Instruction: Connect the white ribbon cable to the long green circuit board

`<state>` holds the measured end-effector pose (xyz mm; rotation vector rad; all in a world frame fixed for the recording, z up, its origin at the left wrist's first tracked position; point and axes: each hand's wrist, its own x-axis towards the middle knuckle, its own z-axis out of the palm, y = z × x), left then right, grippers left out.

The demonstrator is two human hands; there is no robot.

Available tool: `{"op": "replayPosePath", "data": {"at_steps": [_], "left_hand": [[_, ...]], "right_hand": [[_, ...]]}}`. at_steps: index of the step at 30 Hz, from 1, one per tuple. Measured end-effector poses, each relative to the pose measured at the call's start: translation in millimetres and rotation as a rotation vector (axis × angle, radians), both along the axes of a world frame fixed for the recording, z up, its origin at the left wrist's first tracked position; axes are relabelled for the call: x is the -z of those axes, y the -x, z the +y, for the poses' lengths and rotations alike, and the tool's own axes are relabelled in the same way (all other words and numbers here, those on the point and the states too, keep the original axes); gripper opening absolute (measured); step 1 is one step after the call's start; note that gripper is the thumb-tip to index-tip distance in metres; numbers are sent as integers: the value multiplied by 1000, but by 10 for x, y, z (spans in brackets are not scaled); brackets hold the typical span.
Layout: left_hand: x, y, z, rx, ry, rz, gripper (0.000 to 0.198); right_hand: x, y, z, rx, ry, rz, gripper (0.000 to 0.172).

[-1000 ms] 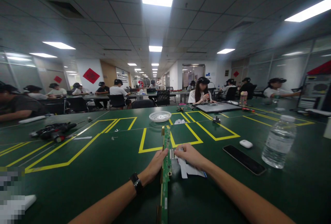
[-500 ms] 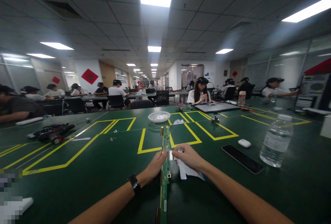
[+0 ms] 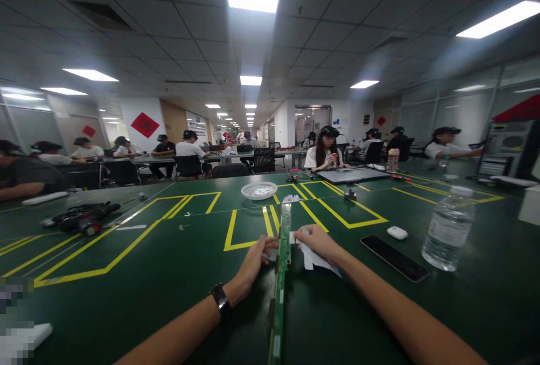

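- With the right hand [image 3: 318,241], pinching a white ribbon cable [image 3: 316,261] between thumb and fingers, just right of the circuit board [image 3: 283,275].
- With the left hand [image 3: 252,261], fingers apart and loosely curled at the board's left side; touching it or just short of it, cannot tell. Around that wrist, a dark watch [image 3: 220,300].
- Between both hands, the circuit board, long, green and narrow, running out at the bottom edge; along it, pale stickers, too small to read.
- To the right, on the green table [image 3: 169,275], a black phone [image 3: 394,258], a small white case [image 3: 397,233] and a water bottle [image 3: 449,230], its label printed but illegible.
- Beyond the board, a white basket [image 3: 259,189] near yellow tape [image 3: 113,266].
- Well to the left, a dark tool [image 3: 84,217].
- Across the table, a seated person [image 3: 327,151] in a black cap, beside a flat panel [image 3: 354,176].
- On the far wall, a red diamond sign [image 3: 144,125], lettering unreadable.
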<state>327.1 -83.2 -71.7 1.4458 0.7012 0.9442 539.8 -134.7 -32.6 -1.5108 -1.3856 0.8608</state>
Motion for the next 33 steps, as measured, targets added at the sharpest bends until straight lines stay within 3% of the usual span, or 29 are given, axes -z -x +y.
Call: {"op": "replayPosePath", "data": {"at_steps": [3,6,11,14,19,24,33], "left_hand": [[22,52,75,-205,-47,-28,50],[-13,122,131,-375,-123,-13,43],[-56,176,236,-507,-165,-16,40],[-59,170,250,-489,-162,-11,37],[-66,156,218,-436,-163,31,31],[-62,160,221,-419,-176,30,29],[-104,156,180,-400,-153,10,31]], "right_hand": [[-29,-351,30,229,-72,-144,35],[-49,-665,14,418,-65,-520,37],[-48,-908,-47,509,181,-1010,40],[-36,-879,-58,492,90,-1146,35],[92,-739,-14,282,-94,-1205,27],[224,-705,43,273,-133,-1188,23],[226,-725,31,248,-143,-1141,23]]}}
